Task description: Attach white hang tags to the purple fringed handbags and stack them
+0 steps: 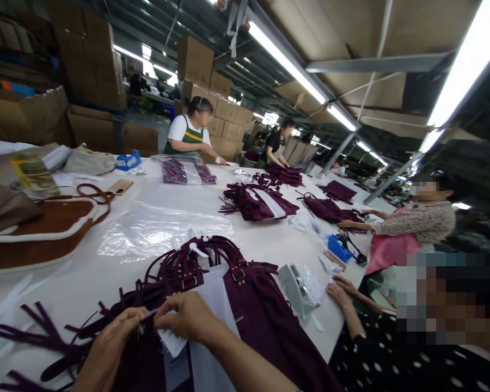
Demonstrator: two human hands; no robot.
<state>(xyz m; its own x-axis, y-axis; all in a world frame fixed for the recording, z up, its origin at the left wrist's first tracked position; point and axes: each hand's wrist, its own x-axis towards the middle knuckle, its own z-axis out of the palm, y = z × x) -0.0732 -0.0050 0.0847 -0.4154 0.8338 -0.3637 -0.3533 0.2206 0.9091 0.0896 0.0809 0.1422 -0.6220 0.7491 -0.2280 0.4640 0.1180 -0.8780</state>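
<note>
Over a dark purple bag (265, 310) on the table in front of me, my left hand (116, 337) and my right hand (190, 316) pinch a thin white strip (147, 314) between their fingertips. Just under my right fingers hangs a small white paper tag (172, 344); whether it joins the strip I cannot tell. White wrapping paper (218, 294) covers the bag's middle. Its looped handles (216, 245) carry brass-coloured buckles and white wrapping at the top. Purple fringe straps (36, 326) spread out to the left of my hands.
A clear plastic bag (147, 231) lies beyond the handles. More purple bags (261, 204) sit farther along the table. A brown bag (36, 234) and a phone (121, 188) lie left. A grey box (296, 288) stands right, near a co-worker's hands (343, 294). Other people work around the table.
</note>
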